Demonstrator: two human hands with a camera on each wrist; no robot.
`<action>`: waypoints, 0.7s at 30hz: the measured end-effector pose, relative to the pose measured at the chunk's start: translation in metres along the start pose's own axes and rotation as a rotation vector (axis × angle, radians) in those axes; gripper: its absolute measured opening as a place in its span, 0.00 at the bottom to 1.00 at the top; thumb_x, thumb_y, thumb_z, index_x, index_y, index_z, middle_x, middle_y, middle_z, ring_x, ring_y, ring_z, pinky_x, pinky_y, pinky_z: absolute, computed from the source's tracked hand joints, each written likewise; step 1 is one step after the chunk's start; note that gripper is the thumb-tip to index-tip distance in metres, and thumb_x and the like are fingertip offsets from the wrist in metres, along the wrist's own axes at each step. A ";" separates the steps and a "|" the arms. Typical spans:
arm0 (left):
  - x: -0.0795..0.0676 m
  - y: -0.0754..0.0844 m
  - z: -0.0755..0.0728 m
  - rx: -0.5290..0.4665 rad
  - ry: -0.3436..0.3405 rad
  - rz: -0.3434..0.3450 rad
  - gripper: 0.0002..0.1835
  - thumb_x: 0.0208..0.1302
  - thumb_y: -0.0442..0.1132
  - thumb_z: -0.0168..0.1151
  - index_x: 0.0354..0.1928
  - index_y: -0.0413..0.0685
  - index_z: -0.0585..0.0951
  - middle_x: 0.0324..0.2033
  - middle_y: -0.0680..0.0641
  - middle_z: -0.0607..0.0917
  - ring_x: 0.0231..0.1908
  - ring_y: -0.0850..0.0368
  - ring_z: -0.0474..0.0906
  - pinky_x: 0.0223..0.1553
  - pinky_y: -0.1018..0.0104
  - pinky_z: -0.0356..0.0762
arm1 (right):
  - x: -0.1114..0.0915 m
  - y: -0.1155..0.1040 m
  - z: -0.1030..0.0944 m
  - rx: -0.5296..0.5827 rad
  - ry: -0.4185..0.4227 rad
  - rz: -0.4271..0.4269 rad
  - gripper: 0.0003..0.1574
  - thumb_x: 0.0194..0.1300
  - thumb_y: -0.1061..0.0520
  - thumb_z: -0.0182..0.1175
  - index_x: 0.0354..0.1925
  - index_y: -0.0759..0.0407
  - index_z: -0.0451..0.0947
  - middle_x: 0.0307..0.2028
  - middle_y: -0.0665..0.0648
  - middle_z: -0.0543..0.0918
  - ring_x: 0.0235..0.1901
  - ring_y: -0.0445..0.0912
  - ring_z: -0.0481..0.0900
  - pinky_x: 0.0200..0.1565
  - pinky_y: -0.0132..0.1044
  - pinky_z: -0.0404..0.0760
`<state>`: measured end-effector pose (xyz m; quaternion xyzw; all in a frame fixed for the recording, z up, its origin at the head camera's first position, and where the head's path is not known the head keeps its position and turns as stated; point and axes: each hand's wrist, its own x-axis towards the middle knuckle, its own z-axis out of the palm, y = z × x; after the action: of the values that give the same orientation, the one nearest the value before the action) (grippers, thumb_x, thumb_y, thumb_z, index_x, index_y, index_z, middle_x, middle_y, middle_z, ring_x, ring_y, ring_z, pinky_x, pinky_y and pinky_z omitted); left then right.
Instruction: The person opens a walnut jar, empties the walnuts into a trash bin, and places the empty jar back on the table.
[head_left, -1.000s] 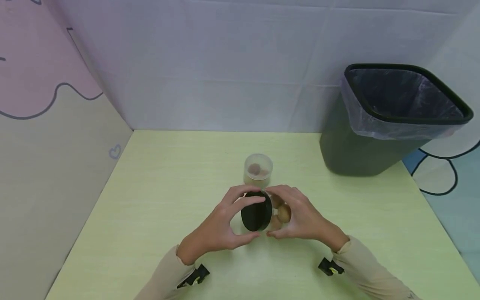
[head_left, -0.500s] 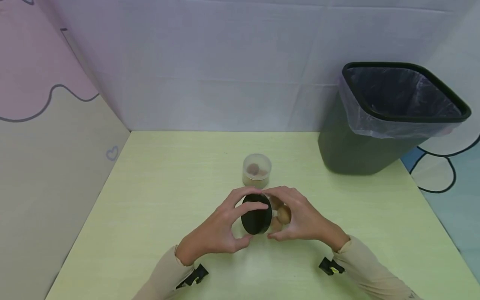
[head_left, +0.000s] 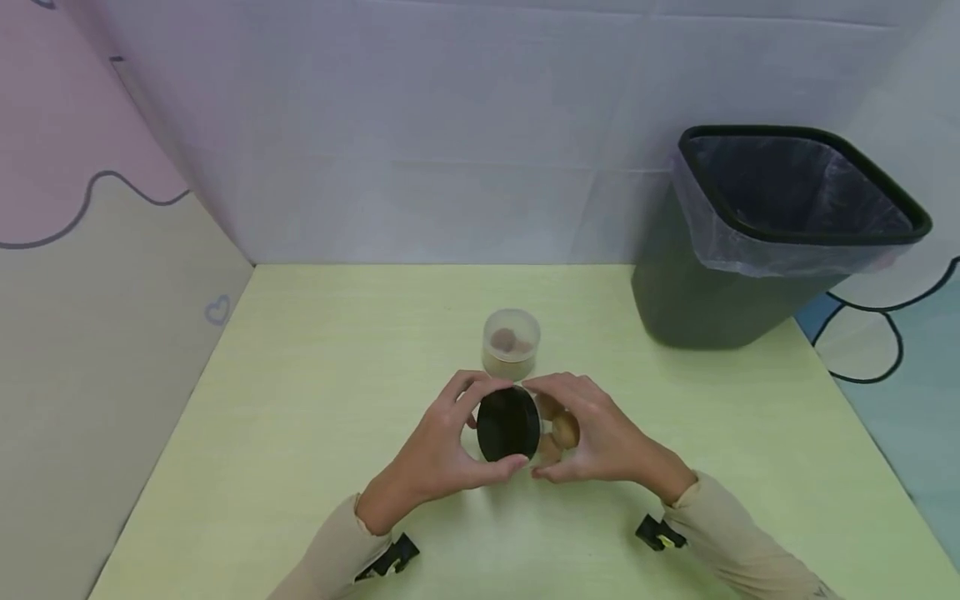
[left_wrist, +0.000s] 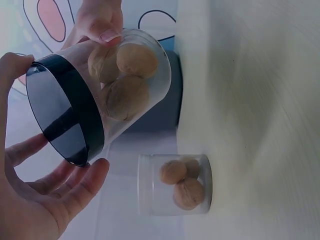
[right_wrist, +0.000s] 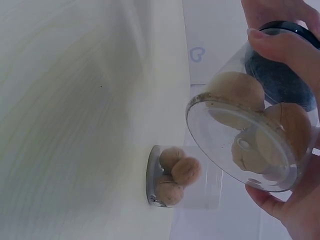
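Observation:
Both hands hold a clear jar [left_wrist: 159, 75] tilted on its side above the table. Its black lid [head_left: 508, 425] faces left, and several walnuts [left_wrist: 127, 97] lie inside. My left hand [head_left: 442, 437] grips the lid, thumb on one edge and fingers on the opposite one. My right hand [head_left: 603, 433] grips the clear body near its base, thumb and fingers on opposite sides. Just beyond the hands, a second clear jar [head_left: 512, 365] stands upright without a lid, with walnuts [right_wrist: 186, 171] at its bottom.
A dark grey bin [head_left: 697, 292] with a clear liner stands at the back right of the pale table [head_left: 337, 333]. A white sheet [head_left: 420, 200] hangs behind, and a patterned panel [head_left: 97, 333] borders the left side.
My left fingers have shifted round the lid: the finger that lay across its face is now at the edge, and the thumb has come onto the rim. My right hand keeps its grip.

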<state>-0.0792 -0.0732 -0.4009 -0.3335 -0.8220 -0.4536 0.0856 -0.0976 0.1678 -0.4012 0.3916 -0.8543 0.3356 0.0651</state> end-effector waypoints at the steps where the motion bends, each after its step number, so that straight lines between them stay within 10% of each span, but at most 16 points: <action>1: 0.000 0.001 0.001 0.009 0.006 -0.010 0.38 0.47 0.58 0.71 0.61 0.59 0.70 0.52 0.51 0.70 0.46 0.54 0.73 0.34 0.68 0.75 | 0.000 0.000 0.000 0.001 -0.001 0.001 0.58 0.33 0.39 0.79 0.63 0.49 0.67 0.54 0.45 0.75 0.50 0.41 0.71 0.50 0.48 0.69; 11: -0.002 0.002 0.003 0.052 -0.039 -0.005 0.38 0.50 0.61 0.68 0.63 0.59 0.69 0.60 0.54 0.66 0.58 0.59 0.66 0.52 0.57 0.74 | -0.007 0.002 -0.001 0.012 0.009 0.022 0.58 0.32 0.40 0.79 0.62 0.51 0.68 0.54 0.46 0.75 0.51 0.42 0.72 0.50 0.49 0.69; 21: 0.001 0.006 -0.007 -0.042 -0.034 0.259 0.30 0.52 0.44 0.70 0.59 0.53 0.73 0.61 0.44 0.66 0.60 0.51 0.63 0.55 0.58 0.71 | -0.005 0.002 -0.002 0.024 -0.008 0.024 0.57 0.34 0.40 0.78 0.62 0.50 0.67 0.54 0.45 0.75 0.51 0.40 0.71 0.52 0.50 0.69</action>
<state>-0.0774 -0.0763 -0.3927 -0.4461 -0.7639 -0.4500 0.1224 -0.0962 0.1730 -0.4021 0.3834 -0.8551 0.3450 0.0529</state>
